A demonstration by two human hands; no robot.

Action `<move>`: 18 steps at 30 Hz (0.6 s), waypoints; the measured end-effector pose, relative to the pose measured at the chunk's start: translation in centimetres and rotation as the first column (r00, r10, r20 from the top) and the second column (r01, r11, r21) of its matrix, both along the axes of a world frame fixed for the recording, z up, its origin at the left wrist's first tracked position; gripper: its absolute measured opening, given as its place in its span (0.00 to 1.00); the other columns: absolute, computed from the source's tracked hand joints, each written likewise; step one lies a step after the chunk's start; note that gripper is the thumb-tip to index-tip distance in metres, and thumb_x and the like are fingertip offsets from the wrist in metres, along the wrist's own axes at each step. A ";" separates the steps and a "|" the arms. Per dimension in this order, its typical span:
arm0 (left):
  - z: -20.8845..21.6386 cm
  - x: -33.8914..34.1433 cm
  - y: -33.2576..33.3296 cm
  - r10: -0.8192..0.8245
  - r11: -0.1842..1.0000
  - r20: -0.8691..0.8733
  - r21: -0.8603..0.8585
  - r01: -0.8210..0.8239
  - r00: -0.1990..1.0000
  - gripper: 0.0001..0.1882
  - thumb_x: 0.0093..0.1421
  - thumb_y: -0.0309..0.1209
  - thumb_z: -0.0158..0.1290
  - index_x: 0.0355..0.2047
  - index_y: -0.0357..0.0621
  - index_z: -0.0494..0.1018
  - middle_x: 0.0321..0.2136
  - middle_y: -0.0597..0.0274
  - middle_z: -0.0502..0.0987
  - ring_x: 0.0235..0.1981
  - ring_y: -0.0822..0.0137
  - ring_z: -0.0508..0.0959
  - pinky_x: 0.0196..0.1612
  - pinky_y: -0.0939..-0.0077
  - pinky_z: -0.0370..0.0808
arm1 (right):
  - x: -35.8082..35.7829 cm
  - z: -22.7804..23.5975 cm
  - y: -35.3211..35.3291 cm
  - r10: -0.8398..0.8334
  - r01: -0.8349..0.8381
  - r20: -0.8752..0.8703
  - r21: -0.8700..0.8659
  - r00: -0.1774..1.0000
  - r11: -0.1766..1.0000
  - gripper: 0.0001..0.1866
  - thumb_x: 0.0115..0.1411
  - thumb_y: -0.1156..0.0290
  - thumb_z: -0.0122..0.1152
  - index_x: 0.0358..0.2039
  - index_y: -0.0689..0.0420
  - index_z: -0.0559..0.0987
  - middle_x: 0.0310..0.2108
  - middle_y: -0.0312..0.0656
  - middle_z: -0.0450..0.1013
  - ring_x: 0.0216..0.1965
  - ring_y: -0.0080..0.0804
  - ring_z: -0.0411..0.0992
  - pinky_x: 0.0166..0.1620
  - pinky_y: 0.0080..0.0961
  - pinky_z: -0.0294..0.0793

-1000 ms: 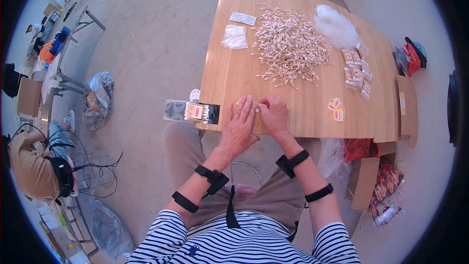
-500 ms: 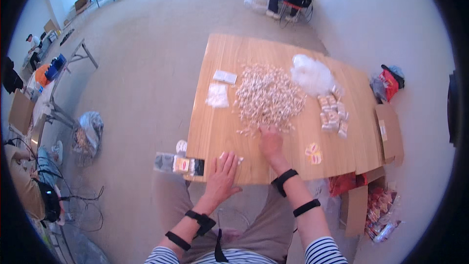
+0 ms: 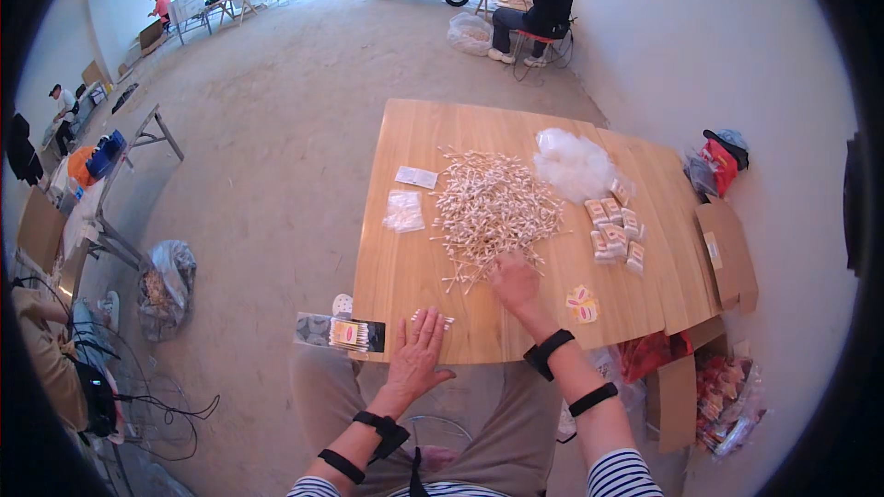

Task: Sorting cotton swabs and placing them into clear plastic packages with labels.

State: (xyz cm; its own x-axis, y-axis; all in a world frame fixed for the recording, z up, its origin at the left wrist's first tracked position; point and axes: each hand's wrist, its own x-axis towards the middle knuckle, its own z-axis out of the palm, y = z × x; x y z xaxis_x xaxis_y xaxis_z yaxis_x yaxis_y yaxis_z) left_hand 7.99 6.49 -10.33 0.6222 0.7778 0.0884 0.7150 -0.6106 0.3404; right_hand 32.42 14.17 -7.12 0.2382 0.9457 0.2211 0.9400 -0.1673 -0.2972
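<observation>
A large loose pile of cotton swabs (image 3: pixel 497 207) covers the middle of the wooden table (image 3: pixel 396 133). At the pile's near edge is my right hand (image 3: pixel 517 287), fingers curled down among the swabs; what they hold, if anything, is hidden. My left hand (image 3: pixel 419 354) lies flat by the table's front edge, fingers stretched out, with a few swabs showing beside its fingertips. Left of it, at the table's corner, rests a pack of swabs (image 3: pixel 350 333) with a yellow-and-white card, on a dark and clear strip. Small printed cards (image 3: pixel 581 304) lie right of my right hand.
Filled swab packs (image 3: pixel 615 235) and a heap of clear plastic bags (image 3: pixel 575 164) occupy the table's right side. Flat white bags (image 3: pixel 403 210) and a white packet (image 3: pixel 417 177) lie left of the pile. Cardboard boxes (image 3: pixel 672 400) stand against the right side. Another person (image 3: pixel 543 5) sits far off.
The view has tilted up, so the table appears lower. My right hand has shifted slightly rightward along the pile's near edge. My left hand stays flat in place.
</observation>
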 end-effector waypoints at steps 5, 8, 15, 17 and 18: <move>1.1 -0.2 -0.5 0.020 0.998 0.074 -0.059 -0.016 0.997 0.63 0.40 0.53 0.70 0.70 0.39 0.49 0.71 0.47 0.49 0.73 0.49 0.47 0.70 0.38 0.43 | 1.1 5.1 0.7 0.035 0.029 -0.350 0.176 0.936 0.984 0.29 0.52 0.54 0.69 0.53 0.53 0.76 0.52 0.51 0.71 0.49 0.46 0.72 0.50 0.43 0.71; 4.5 0.2 -0.6 0.014 0.999 0.155 -0.038 -0.008 0.988 0.62 0.41 0.51 0.70 0.71 0.42 0.49 0.71 0.45 0.48 0.73 0.46 0.47 0.68 0.35 0.46 | -2.3 9.0 -2.1 0.403 -0.406 0.081 0.328 0.912 0.853 0.43 0.51 0.49 0.69 0.66 0.48 0.67 0.66 0.50 0.60 0.66 0.53 0.57 0.67 0.57 0.48; 12.2 0.4 3.2 -0.137 0.991 0.320 0.040 0.131 0.937 0.50 0.44 0.41 0.71 0.65 0.42 0.59 0.68 0.43 0.54 0.67 0.40 0.57 0.65 0.50 0.60 | -3.3 15.2 -4.0 0.406 -0.487 0.327 0.221 0.853 0.845 0.37 0.50 0.46 0.67 0.59 0.48 0.74 0.66 0.48 0.60 0.69 0.54 0.51 0.67 0.68 0.38; 14.7 0.3 4.4 -0.171 0.982 0.314 0.129 0.136 0.934 0.48 0.46 0.38 0.70 0.64 0.41 0.59 0.65 0.41 0.60 0.65 0.41 0.61 0.62 0.54 0.66 | -2.6 15.9 -4.0 0.356 -0.444 0.360 0.202 0.862 0.873 0.33 0.50 0.46 0.67 0.54 0.48 0.79 0.63 0.48 0.64 0.68 0.54 0.53 0.67 0.69 0.39; 16.2 0.7 4.7 -0.181 0.981 0.316 0.121 0.150 0.931 0.48 0.46 0.38 0.70 0.64 0.41 0.59 0.65 0.41 0.60 0.65 0.41 0.61 0.62 0.54 0.66 | -2.3 16.2 -3.8 0.404 -0.427 0.316 0.004 0.858 0.904 0.30 0.49 0.47 0.68 0.49 0.50 0.82 0.58 0.48 0.69 0.66 0.53 0.56 0.66 0.69 0.41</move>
State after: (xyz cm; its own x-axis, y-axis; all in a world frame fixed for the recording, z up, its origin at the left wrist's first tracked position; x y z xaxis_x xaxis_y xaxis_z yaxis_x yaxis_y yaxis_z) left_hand 8.69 11.14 5.83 0.6666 0.6450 0.3737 0.4618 -0.7509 0.4721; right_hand 30.07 10.41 9.09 -0.2623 0.9208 0.2887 0.9628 0.2698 0.0143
